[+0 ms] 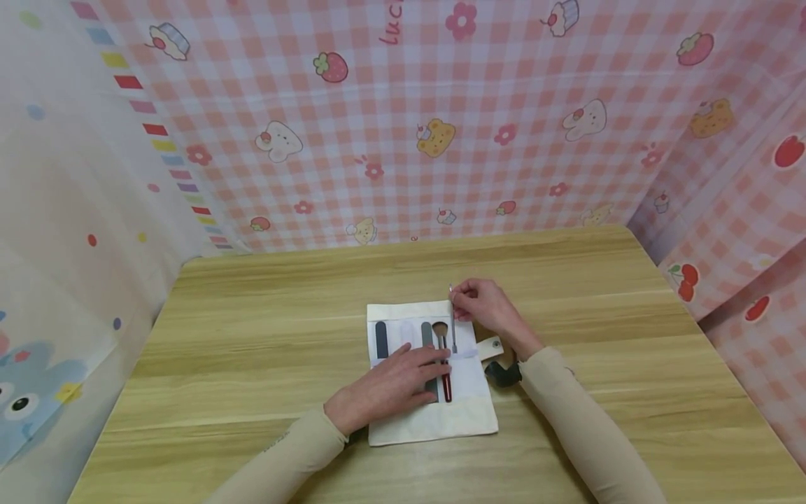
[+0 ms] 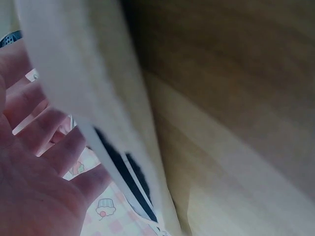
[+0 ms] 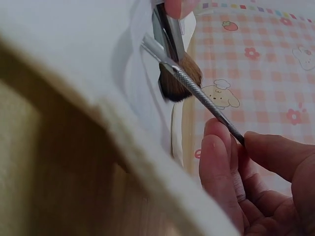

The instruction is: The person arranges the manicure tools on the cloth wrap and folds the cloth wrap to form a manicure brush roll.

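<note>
An unfolded white fabric pouch lies on the table. My right hand pinches the upper end of a slim metal cuticle pusher between thumb and fingers, its flat lower tip at the edge of the pouch's inner pocket. Beside it is a makeup brush with a dark red handle, tucked in the pocket with its brown bristles up. My left hand rests across the pouch, fingers extended over a grey nail file and the brush. A dark nail file stands in the left slot.
A strap with a metal snap sticks out from the pouch's right side. Below it, a dark object shows by the right wrist. The wooden table ends at a pink checked cloth behind, with more patterned cloth at both sides.
</note>
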Demonstrator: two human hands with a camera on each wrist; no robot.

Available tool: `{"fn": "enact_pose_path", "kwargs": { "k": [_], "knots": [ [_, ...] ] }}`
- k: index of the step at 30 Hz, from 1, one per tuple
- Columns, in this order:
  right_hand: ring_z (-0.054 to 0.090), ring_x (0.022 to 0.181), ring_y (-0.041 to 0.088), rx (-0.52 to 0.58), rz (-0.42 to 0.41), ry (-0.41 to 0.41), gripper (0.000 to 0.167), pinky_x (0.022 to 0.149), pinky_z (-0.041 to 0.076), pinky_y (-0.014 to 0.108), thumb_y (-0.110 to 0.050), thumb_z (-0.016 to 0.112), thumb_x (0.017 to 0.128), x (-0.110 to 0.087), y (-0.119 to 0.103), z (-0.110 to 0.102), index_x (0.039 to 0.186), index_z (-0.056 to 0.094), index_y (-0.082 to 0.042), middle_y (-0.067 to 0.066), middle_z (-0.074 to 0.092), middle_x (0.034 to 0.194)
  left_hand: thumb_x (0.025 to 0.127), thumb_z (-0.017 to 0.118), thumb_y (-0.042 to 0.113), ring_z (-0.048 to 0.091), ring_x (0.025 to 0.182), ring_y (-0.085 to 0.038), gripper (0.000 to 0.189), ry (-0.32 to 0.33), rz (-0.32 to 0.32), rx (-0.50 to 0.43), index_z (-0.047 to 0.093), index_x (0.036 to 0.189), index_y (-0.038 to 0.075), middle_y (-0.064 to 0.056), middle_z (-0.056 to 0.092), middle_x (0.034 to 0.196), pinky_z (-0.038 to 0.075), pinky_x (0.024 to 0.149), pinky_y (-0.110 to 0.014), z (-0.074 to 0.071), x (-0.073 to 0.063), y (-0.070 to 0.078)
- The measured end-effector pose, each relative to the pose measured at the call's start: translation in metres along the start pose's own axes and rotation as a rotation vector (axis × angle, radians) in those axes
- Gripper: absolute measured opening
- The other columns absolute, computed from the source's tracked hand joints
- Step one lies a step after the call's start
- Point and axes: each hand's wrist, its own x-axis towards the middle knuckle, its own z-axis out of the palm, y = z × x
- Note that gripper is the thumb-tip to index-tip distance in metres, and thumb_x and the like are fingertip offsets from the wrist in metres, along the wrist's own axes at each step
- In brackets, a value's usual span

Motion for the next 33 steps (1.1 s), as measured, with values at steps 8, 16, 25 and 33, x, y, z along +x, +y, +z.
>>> {"fn": "enact_pose_path", "kwargs": {
  "k": [8, 16, 25, 33],
  "knots": [
    [0.07, 0.079, 0.018, -0.016, 0.006, -0.019, 0.025, 0.073, 0.061, 0.029, -0.016, 0.061, 0.105, -0.002, 0.001, 0.001, 0.115, 0.066, 0.006, 0.016, 0.07, 0.097, 0.1, 0.071, 0.034, 0.046, 0.143, -0.021, 0.049, 0.01, 0.008, 0.006, 0.063, 0.143, 0.012, -0.004, 0.05, 0.156, 0.037, 0.116, -0.056, 0.0, 0.0, 0.0],
    [0.069, 0.076, 0.017, 0.012, 0.024, -0.059, 0.023, 0.071, 0.061, 0.029, -0.013, 0.06, 0.105, -0.005, 0.006, 0.003, 0.112, 0.068, 0.007, 0.015, 0.07, 0.094, 0.1, 0.071, 0.034, 0.047, 0.143, -0.021, 0.049, 0.013, 0.01, 0.017, 0.063, 0.143, 0.012, -0.004, 0.05, 0.156, 0.037, 0.116, -0.056, 0.0, 0.0, 0.0],
    [0.069, 0.075, 0.017, 0.02, 0.016, -0.115, 0.025, 0.069, 0.061, 0.031, -0.015, 0.064, 0.103, -0.009, 0.007, 0.002, 0.115, 0.066, 0.007, 0.014, 0.071, 0.092, 0.1, 0.071, 0.033, 0.047, 0.142, -0.018, 0.049, 0.011, 0.013, 0.015, 0.063, 0.143, 0.012, -0.004, 0.051, 0.155, 0.038, 0.116, -0.056, 0.001, 0.001, -0.001],
    [0.07, 0.075, 0.018, 0.007, 0.028, -0.163, 0.023, 0.071, 0.062, 0.032, -0.014, 0.063, 0.104, -0.014, 0.008, -0.002, 0.113, 0.068, 0.006, 0.014, 0.071, 0.089, 0.1, 0.071, 0.034, 0.046, 0.143, -0.018, 0.049, 0.008, 0.012, 0.009, 0.062, 0.144, 0.013, -0.004, 0.05, 0.156, 0.038, 0.116, -0.056, 0.001, 0.001, -0.001]
  ]
}}
